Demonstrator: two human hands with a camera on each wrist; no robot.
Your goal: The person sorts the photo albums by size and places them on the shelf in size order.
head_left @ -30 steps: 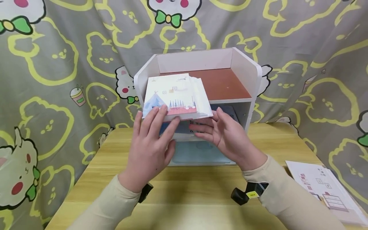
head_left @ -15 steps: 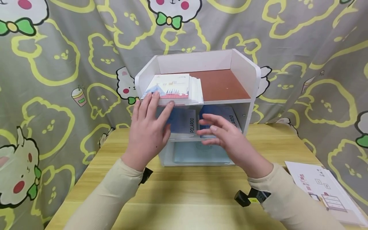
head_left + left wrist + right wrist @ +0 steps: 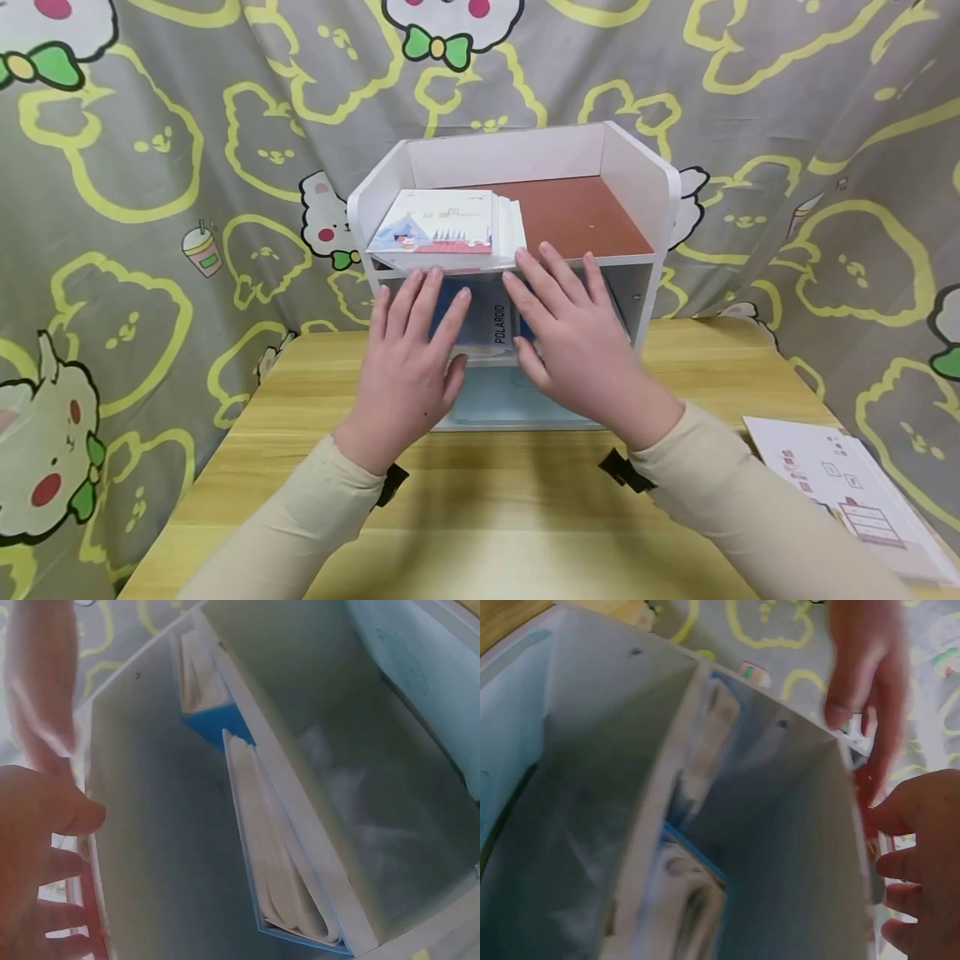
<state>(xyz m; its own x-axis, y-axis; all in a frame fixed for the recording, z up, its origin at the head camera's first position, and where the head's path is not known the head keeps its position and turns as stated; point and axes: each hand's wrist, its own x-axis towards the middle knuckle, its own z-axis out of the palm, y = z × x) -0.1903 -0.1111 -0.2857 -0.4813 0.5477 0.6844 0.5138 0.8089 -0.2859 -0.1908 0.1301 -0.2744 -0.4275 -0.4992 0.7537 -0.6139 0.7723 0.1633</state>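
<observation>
White square books (image 3: 442,221), stacked on smooth brown board (image 3: 585,221), left fingers (image 3: 425,302) and right fingers (image 3: 558,268) close by — outspread, holding nothing

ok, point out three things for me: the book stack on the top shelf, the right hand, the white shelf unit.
Book stack (image 3: 446,223): head view, on the top cover.
Right hand (image 3: 579,342): head view, on the back of the hand.
White shelf unit (image 3: 637,183): head view, on the upper right side panel.
</observation>
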